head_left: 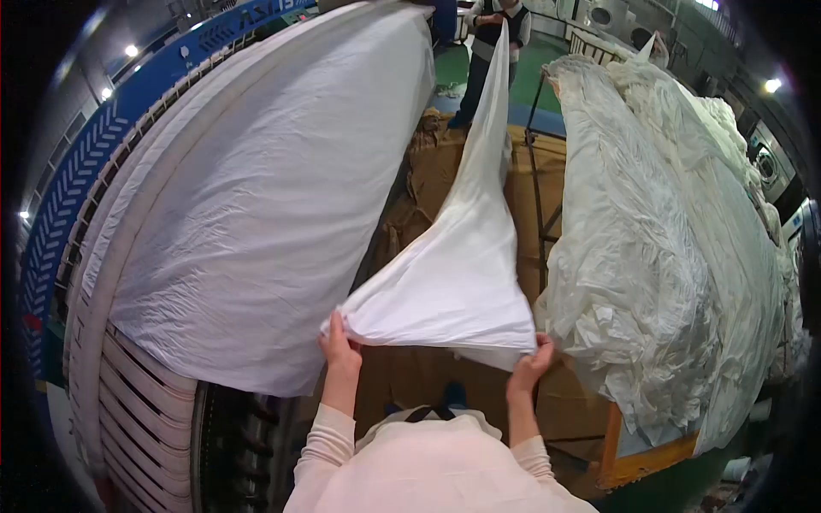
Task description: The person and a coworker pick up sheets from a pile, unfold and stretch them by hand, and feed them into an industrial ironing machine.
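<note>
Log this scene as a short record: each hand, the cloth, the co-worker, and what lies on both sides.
Left hand: grips one near corner of the white sheet
Left hand point
White sheet: spread between the hands, narrowing toward the far end
Right hand: grips the other near corner
Co-worker: standing at the sheet's far end
Left side: slatted machine with white cloth over it
Right side: heaped white fabric above an orange-brown frame
</note>
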The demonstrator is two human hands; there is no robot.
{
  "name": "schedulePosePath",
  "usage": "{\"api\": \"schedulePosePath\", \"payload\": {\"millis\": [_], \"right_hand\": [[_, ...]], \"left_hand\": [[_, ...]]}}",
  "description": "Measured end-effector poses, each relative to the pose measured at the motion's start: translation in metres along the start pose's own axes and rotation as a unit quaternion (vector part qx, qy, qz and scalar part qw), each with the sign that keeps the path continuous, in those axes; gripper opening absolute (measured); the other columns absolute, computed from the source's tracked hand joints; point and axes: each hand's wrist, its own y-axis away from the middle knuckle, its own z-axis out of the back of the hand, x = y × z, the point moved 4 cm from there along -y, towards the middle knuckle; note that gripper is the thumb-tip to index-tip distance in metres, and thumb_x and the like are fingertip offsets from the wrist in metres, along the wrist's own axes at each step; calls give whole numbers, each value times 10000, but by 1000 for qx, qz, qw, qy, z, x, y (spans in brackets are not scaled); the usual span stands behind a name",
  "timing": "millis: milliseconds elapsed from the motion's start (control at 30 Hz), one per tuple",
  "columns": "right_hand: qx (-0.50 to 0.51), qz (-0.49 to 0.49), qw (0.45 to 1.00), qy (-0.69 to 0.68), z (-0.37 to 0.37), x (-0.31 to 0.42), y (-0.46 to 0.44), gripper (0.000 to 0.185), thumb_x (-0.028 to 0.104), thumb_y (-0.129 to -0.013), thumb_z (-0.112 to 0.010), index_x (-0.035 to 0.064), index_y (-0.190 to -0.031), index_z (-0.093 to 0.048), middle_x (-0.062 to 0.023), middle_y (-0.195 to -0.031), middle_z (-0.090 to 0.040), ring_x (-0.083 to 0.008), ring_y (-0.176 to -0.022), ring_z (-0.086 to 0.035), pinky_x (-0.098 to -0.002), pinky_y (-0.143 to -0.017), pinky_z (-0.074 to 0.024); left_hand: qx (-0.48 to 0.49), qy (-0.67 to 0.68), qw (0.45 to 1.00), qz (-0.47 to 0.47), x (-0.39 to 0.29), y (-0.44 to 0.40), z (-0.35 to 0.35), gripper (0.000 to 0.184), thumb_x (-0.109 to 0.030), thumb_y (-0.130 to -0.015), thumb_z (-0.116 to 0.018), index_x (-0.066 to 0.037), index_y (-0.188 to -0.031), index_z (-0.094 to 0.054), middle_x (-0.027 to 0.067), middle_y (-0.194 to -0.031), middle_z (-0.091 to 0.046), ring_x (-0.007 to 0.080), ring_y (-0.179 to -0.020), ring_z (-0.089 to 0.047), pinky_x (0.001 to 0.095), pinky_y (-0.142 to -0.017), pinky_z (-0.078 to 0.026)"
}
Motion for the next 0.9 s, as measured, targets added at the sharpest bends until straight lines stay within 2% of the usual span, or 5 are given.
{"api": "schedulePosePath", "payload": {"millis": [133, 233, 433, 700, 900], "right_hand": [[72, 104, 988, 92, 8, 87, 3, 181, -76, -773, -504, 70, -774, -396, 51, -710, -354, -54, -657, -365, -167, -622, -314], [101, 152, 983, -24, 3, 116, 18, 214, -89, -783, -484, 87, -749, -368, 49, -710, -349, -55, -644, -345, -181, -598, -301], [52, 169, 983, -54, 21, 146, 10, 260, -40, -825, -502, 112, -736, -311, 55, -706, -289, -57, -661, -325, -176, -655, -313], [36, 132, 984, 116, 67, 120, -20, 143, 16, -783, -546, 70, -772, -414, 35, -726, -377, -71, -665, -357, -197, -605, -316], [329, 123, 886, 301, 79, -18, 8, 135, 23, -645, -622, 50, -696, -500, -110, -597, -434, -240, -536, -416, -283, -529, -394]], "left_hand": [[-11, -216, 969, 120, 79, 4, 99, 331, -379, -874, -602, -50, -913, -593, 78, -812, -632, 183, -704, -623, 336, -534, -533], [87, -202, 925, 310, 134, 18, 128, 269, -302, -864, -630, -43, -938, -620, 65, -787, -635, 170, -656, -609, 319, -534, -522], [415, -354, 755, 364, 135, 44, 76, 209, -158, -834, -635, -6, -976, -618, 72, -828, -644, 172, -648, -623, 299, -629, -547], [278, -206, 937, 52, 86, -30, -40, 201, -219, -844, -586, -84, -694, -580, -27, -605, -506, 62, -482, -432, 253, -428, -343], [279, -384, 811, -343, -160, 36, -128, 248, -173, -899, -566, -58, -679, -553, -51, -571, -439, 61, -530, -384, 241, -473, -315]]}}
